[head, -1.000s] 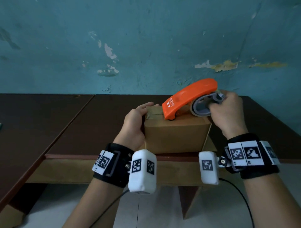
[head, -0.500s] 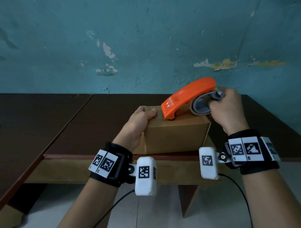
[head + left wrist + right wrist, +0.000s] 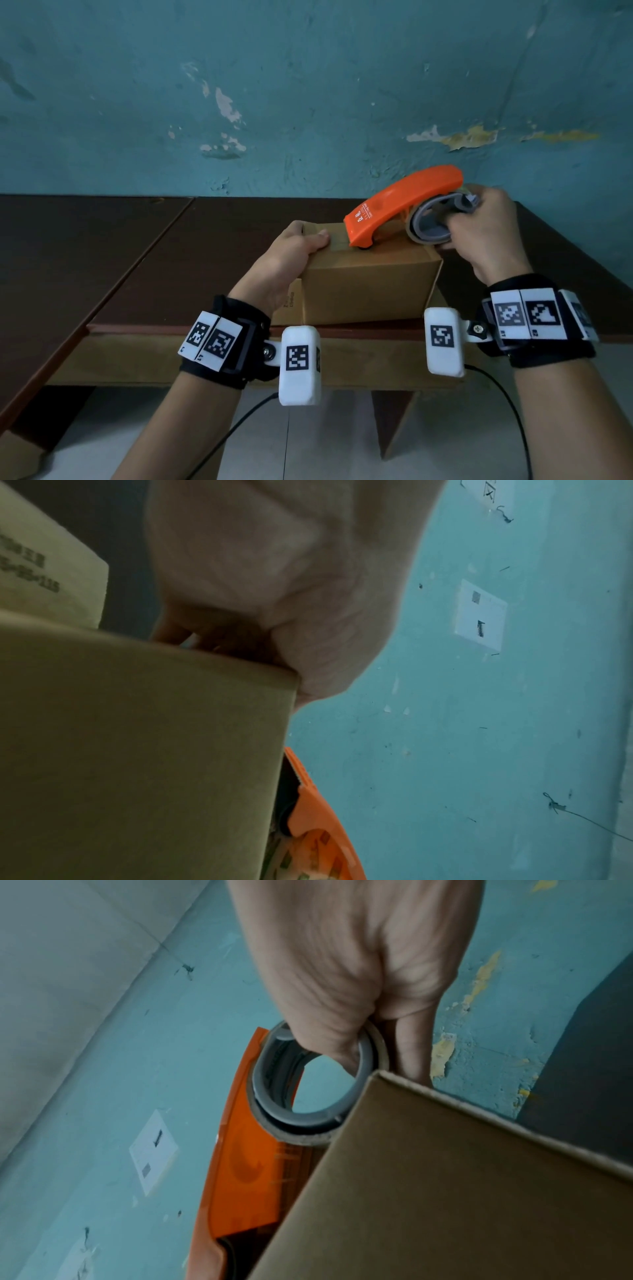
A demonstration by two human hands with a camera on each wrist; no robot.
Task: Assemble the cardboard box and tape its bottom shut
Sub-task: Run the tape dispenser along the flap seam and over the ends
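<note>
A brown cardboard box [image 3: 366, 287] sits at the near edge of the dark table [image 3: 212, 253], closed flaps facing up. My left hand [image 3: 291, 250] grips its upper left corner, thumb lying on the top face. My right hand [image 3: 479, 233] holds the orange tape dispenser [image 3: 400, 202] by its grey roll core [image 3: 431, 222]. The dispenser's front end rests on the top of the box near the middle seam. In the left wrist view the box [image 3: 137, 745] fills the lower left, with the dispenser [image 3: 318, 831] behind it. The right wrist view shows fingers [image 3: 346, 993] curled through the core [image 3: 284, 1085] beside the box [image 3: 462, 1191].
The box sits close to the table's front edge [image 3: 342, 330], above a wooden apron and legs. A second dark table [image 3: 68, 260] adjoins on the left. A teal, peeling wall [image 3: 308, 102] stands behind. Pale floor lies below.
My left hand slid up the box's left side and now grips the top corner with the thumb on top. The dispenser stays on the box top, barely shifted.
</note>
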